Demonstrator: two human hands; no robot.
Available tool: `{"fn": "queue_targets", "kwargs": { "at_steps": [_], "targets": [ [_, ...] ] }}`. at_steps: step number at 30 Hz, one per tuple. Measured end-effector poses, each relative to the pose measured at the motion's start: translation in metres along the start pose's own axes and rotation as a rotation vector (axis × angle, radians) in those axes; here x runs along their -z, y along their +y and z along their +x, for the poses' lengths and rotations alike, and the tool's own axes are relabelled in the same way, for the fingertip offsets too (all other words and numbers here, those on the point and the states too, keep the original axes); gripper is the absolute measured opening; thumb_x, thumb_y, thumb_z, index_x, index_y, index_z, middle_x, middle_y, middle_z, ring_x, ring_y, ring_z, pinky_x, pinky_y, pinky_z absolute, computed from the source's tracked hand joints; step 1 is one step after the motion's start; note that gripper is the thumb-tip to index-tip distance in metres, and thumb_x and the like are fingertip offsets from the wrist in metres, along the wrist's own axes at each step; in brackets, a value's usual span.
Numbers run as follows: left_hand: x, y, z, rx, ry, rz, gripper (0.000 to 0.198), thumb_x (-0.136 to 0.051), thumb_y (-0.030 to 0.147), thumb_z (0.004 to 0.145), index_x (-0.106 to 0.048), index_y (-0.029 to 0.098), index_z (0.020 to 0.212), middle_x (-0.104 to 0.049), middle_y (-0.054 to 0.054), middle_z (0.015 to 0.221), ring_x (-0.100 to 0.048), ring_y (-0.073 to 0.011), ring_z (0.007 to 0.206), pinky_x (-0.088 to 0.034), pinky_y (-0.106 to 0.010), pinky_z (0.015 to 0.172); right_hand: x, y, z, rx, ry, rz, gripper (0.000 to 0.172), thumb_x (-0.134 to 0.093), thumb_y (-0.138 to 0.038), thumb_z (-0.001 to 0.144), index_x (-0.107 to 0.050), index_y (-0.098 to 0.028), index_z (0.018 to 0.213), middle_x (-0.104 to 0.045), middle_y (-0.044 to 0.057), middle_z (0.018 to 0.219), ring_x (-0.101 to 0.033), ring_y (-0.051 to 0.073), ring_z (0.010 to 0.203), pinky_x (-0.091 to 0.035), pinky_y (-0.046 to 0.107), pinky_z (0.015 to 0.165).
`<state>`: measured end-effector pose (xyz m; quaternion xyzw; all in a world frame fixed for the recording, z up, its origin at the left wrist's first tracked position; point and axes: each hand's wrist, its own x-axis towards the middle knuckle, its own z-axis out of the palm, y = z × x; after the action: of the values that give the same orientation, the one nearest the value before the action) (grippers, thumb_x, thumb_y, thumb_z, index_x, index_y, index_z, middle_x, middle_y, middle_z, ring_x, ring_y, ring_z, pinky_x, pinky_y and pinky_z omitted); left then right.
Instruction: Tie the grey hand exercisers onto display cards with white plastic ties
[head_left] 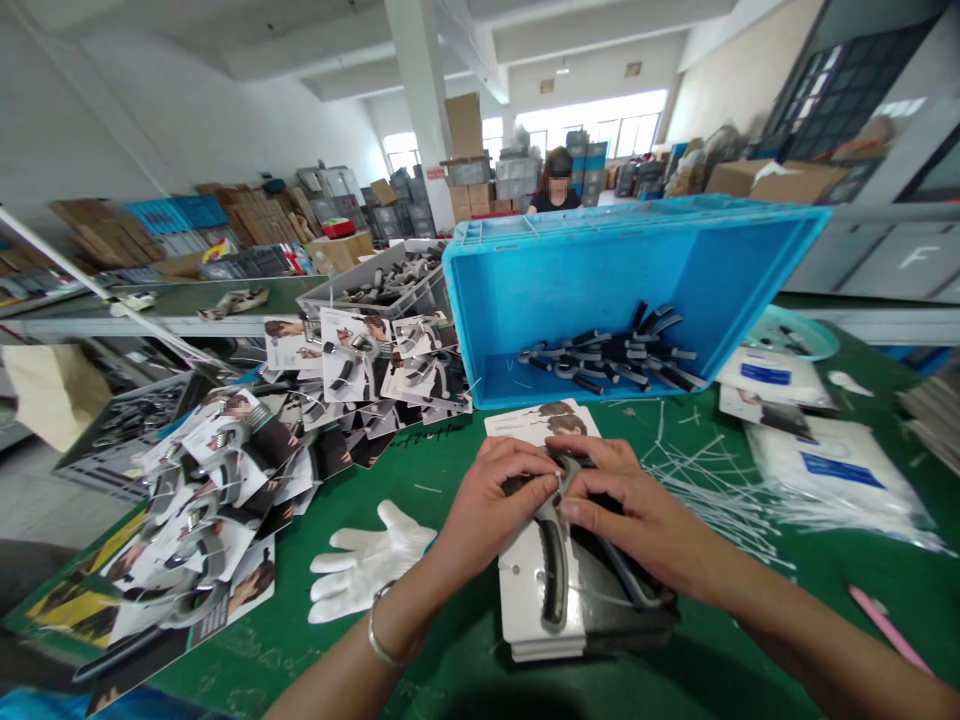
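Observation:
A hand grip exerciser with dark-and-grey handles lies on a stack of printed backing cards in front of me. My left hand is closed at its upper left, thumb and fingertips pinching near the head. From the other side my right hand closes round the upper part, fingertips meeting the left ones. Between the fingertips a small pale bit shows, too small to name surely. My fingers hide most of the spring end. A white glove lies left of my left wrist.
A blue crate tipped on its side holds several loose grip exercisers. Carded exercisers are heaped at left. White cable ties lie scattered at right, near bagged ties and a pink tool. A person is behind the crate.

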<state>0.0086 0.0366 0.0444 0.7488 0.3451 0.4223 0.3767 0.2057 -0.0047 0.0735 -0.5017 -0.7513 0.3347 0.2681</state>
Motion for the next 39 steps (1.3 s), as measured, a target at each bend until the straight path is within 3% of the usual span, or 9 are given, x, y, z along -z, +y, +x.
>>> {"fn": "queue_targets", "kwargs": {
  "at_steps": [23,31,34,39],
  "targets": [
    [-0.0018,-0.0009,-0.0034,-0.015,0.053,0.017,0.008,-0.071,0.021,0.086,-0.078,0.025,0.088,-0.072,-0.004,0.094,-0.060,-0.0220,0.102,-0.044,-0.038,0.095,-0.0012,0.0045,-0.0009,0.066,-0.003,-0.035,0.031,-0.055,-0.048,0.095,-0.070,-0.025,0.080,-0.043,0.001,0.151,-0.031,0.029,0.140,-0.028,0.055,0.115],
    [0.0041,0.0038,-0.0039,-0.168,-0.024,0.053,0.011,-0.070,0.018,0.087,-0.077,0.024,0.092,-0.071,-0.004,0.094,-0.060,-0.0205,0.097,-0.043,-0.037,0.093,-0.0020,0.0032,0.0023,0.034,0.048,0.018,0.032,-0.055,-0.048,0.095,-0.072,-0.025,0.081,-0.050,0.002,0.146,-0.037,0.030,0.137,-0.029,0.054,0.114],
    [0.0068,0.0045,-0.0046,-0.112,-0.052,0.015,0.011,-0.068,0.021,0.089,-0.077,0.023,0.093,-0.071,-0.005,0.095,-0.060,-0.0200,0.099,-0.043,-0.037,0.094,-0.0015,0.0027,0.0028,0.035,0.051,0.038,0.032,-0.054,-0.048,0.096,-0.071,-0.025,0.081,-0.051,0.003,0.144,-0.038,0.029,0.136,-0.029,0.052,0.114],
    [0.0037,0.0015,-0.0035,-0.003,0.037,0.001,0.011,-0.067,0.021,0.089,-0.078,0.024,0.092,-0.072,-0.005,0.098,-0.061,-0.0209,0.103,-0.043,-0.038,0.097,0.0017,0.0011,0.0028,0.080,-0.046,-0.024,0.030,-0.056,-0.046,0.095,-0.071,-0.025,0.080,-0.044,0.001,0.151,-0.031,0.029,0.140,-0.027,0.053,0.114]
  ]
}}
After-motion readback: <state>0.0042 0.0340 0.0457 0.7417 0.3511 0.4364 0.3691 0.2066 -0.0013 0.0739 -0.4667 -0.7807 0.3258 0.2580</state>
